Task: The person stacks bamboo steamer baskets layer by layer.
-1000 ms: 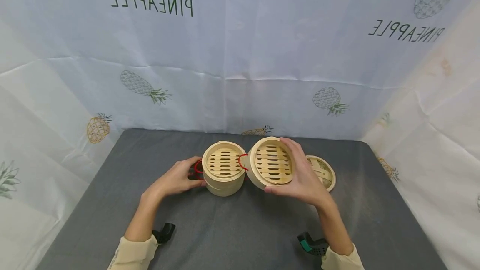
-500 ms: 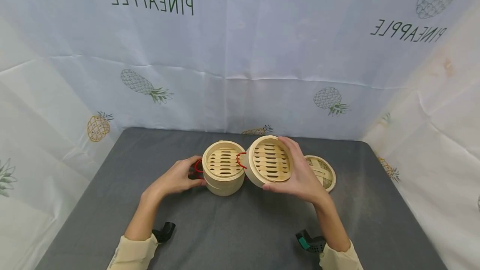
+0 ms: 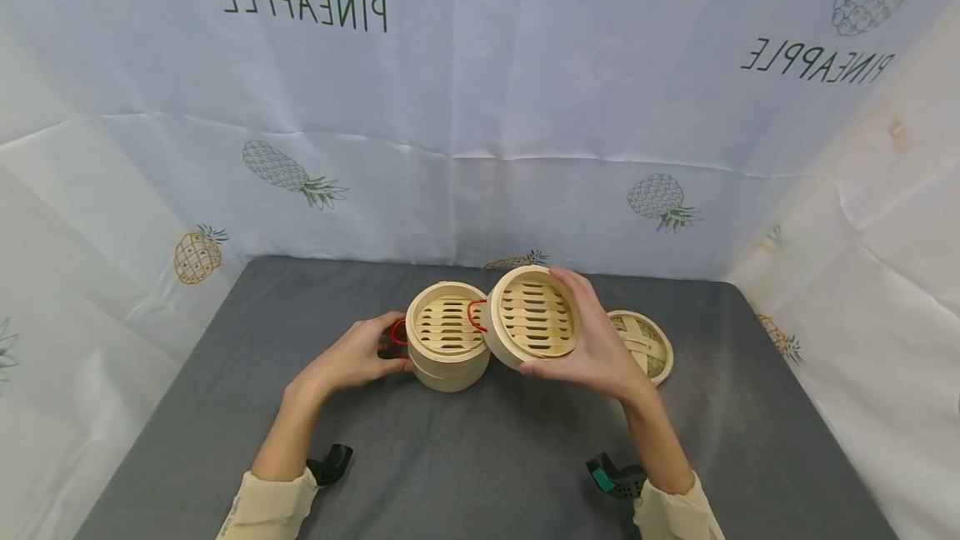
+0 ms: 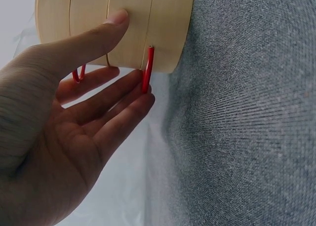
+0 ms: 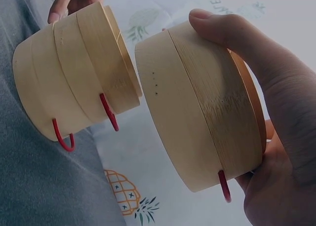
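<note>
A stack of round bamboo steamer baskets (image 3: 450, 372) with red side handles stands upright near the middle of the table. At its left side my left hand (image 3: 358, 354) grips it, thumb on the wall and fingers by the red handle (image 4: 147, 70). My right hand (image 3: 600, 357) holds another bamboo steamer basket (image 3: 512, 346) in the air, tilted, its slatted inside facing the head camera. In the right wrist view, the held basket (image 5: 182, 107) is just apart from the stack (image 5: 69, 73). The right fingers are partly hidden behind the basket.
A woven bamboo lid (image 3: 654, 348) lies on the grey table (image 3: 465, 473) to the right, partly behind my right hand. A white curtain (image 3: 465, 98) printed with pineapples hangs behind the table and on both sides.
My right hand has moved slightly left and up with the held basket, whose left edge now overlaps the stack in the head view. The left hand and the stack have stayed put.
</note>
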A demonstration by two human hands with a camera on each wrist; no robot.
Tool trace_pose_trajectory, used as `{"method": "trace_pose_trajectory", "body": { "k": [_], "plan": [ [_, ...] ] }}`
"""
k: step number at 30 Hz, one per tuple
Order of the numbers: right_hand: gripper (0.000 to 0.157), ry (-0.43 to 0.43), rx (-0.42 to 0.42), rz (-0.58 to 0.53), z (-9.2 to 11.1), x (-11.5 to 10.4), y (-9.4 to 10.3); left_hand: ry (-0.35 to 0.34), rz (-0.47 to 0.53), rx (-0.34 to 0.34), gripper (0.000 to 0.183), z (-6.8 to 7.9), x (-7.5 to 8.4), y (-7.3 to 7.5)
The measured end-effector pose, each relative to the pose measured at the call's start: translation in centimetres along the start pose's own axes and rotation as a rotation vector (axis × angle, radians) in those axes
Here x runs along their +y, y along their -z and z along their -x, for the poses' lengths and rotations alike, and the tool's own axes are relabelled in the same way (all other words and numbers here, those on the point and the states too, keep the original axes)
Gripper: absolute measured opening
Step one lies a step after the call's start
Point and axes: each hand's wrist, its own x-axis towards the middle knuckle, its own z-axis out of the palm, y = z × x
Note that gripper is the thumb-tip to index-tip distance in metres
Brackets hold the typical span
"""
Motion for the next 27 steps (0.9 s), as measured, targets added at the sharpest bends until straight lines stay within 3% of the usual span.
{"method": "trace_pose_trajectory", "body": {
  "k": [8,27],
  "plan": [
    [0.132,0.005,0.007,0.023,-0.6,-0.2,-0.3,0.006,0.010,-0.007,0.070,0.0,-0.1,0.1],
    [0.129,0.032,-0.033,-0.042,-2.4,-1.0,-1.4,0.005,0.022,-0.002,0.072,0.1,-0.2,0.0]
  ]
}}
